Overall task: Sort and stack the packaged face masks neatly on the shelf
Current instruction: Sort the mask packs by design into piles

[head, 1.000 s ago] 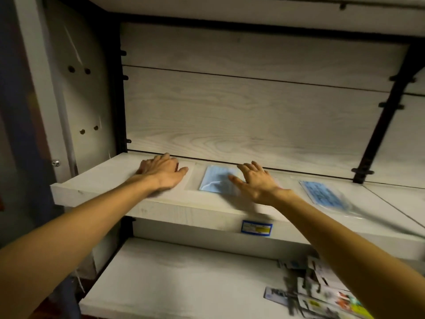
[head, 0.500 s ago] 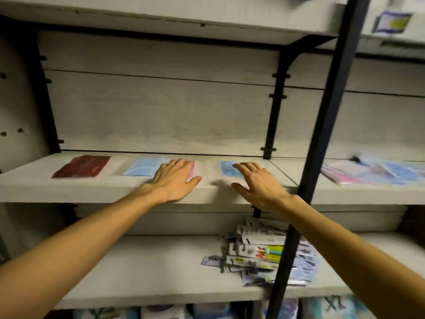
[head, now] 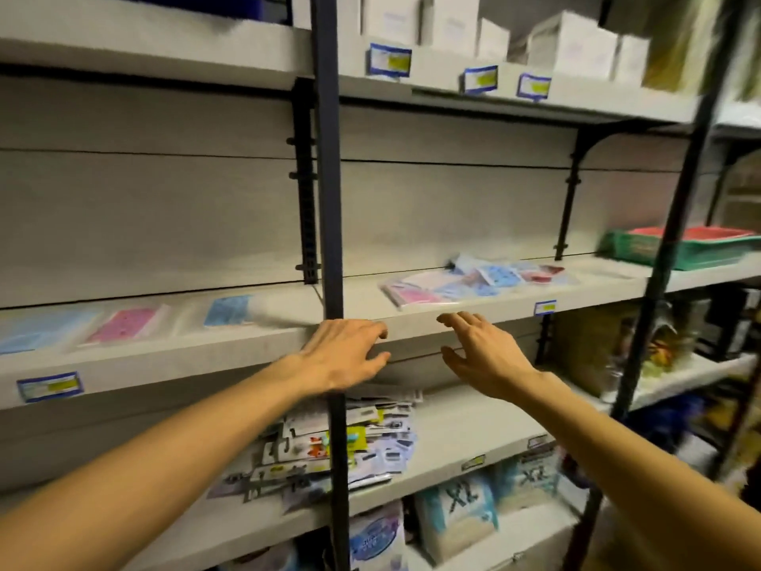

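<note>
Head cam: both hands, left hand point(head: 344, 354) and right hand point(head: 486, 356), hang loose-fingered and holding nothing at the shelf point(head: 453, 313) edge, messy mask packs pile point(head: 465, 284) just beyond the right one.

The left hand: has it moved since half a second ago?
Yes. The left hand has moved right along the grey shelf: earlier it lay beside the pink packaged mask; now it is at the black upright post.
</note>
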`<state>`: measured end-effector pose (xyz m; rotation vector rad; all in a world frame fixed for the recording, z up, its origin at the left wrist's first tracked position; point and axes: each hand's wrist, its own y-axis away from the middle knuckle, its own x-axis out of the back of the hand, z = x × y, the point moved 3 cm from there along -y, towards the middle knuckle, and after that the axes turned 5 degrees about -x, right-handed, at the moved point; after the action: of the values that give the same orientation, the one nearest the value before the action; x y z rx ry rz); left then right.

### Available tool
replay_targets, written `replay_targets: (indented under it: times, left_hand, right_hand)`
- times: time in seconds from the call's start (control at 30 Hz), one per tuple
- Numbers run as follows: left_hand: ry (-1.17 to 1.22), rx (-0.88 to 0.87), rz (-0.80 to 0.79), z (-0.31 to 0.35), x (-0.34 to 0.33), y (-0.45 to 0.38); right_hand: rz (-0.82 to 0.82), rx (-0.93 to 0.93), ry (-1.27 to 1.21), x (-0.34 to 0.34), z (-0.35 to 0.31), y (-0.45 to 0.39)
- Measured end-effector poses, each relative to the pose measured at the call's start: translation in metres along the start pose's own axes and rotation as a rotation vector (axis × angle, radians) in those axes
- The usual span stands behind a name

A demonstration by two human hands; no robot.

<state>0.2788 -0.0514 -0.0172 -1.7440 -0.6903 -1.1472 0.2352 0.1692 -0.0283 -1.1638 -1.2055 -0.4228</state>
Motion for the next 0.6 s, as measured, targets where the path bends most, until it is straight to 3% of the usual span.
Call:
replay_targets:
  times: [0.33, 0.6]
  left_hand:
    - [-0.044, -0.045, -0.003, 0.042, -0.045, -0.155]
    - [-0.064, 0.066, -0.046, 0.003, -0.085, -0.268]
  right_hand:
    - [0.047, -0.108, 0.067, -0.008, 0.122, -0.026]
    - [-0.016, -0.154, 0.152, -0.014, 0.213, -0.123]
